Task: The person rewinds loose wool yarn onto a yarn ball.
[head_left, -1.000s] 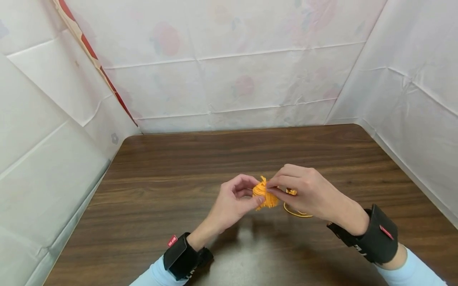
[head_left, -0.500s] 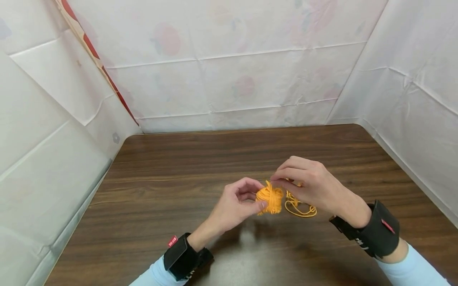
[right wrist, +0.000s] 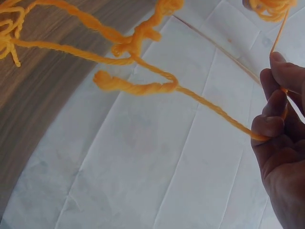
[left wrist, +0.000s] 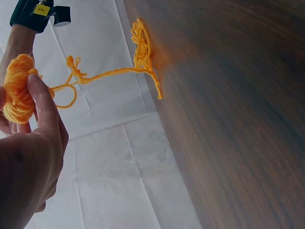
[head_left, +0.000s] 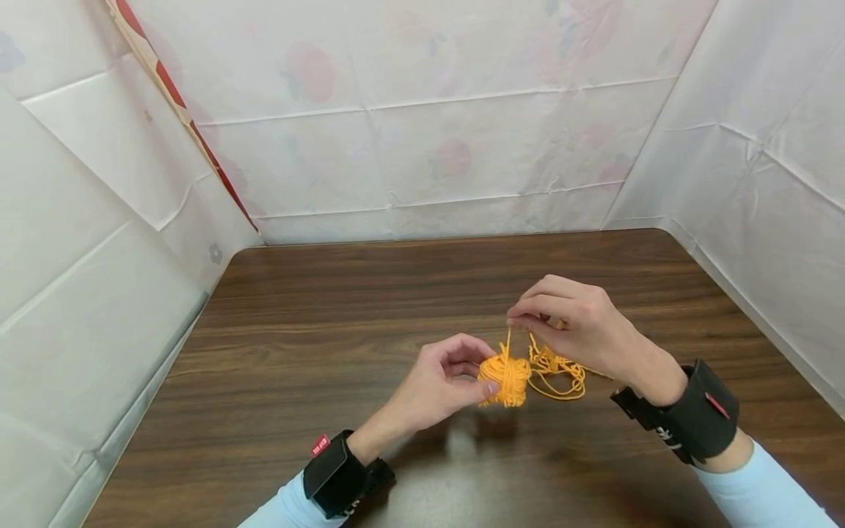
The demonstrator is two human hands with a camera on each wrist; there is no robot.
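Observation:
A small ball of orange yarn (head_left: 505, 378) is held above the brown table (head_left: 317, 352), pinched between the thumb and fingers of my left hand (head_left: 441, 383). My right hand (head_left: 576, 330) is just above and to the right, pinching a strand (head_left: 508, 343) that rises from the ball. In the left wrist view the ball (left wrist: 18, 90) sits behind my thumb (left wrist: 44, 110). The loose yarn tail (head_left: 557, 372) trails in loops onto the table. In the right wrist view the strand (right wrist: 209, 107) runs taut to my fingers (right wrist: 271, 125), with a knotted tangle (right wrist: 138, 40) along it.
White sheeting (head_left: 429, 125) walls in the table at the back, left and right. Black wrist straps (head_left: 693, 422) sit on both forearms, over light blue sleeves (head_left: 769, 495).
My right hand has risen and shifted right, drawing a strand up out of the ball. The left hand and ball moved slightly right and nearer. More loose yarn now lies looped beside the ball.

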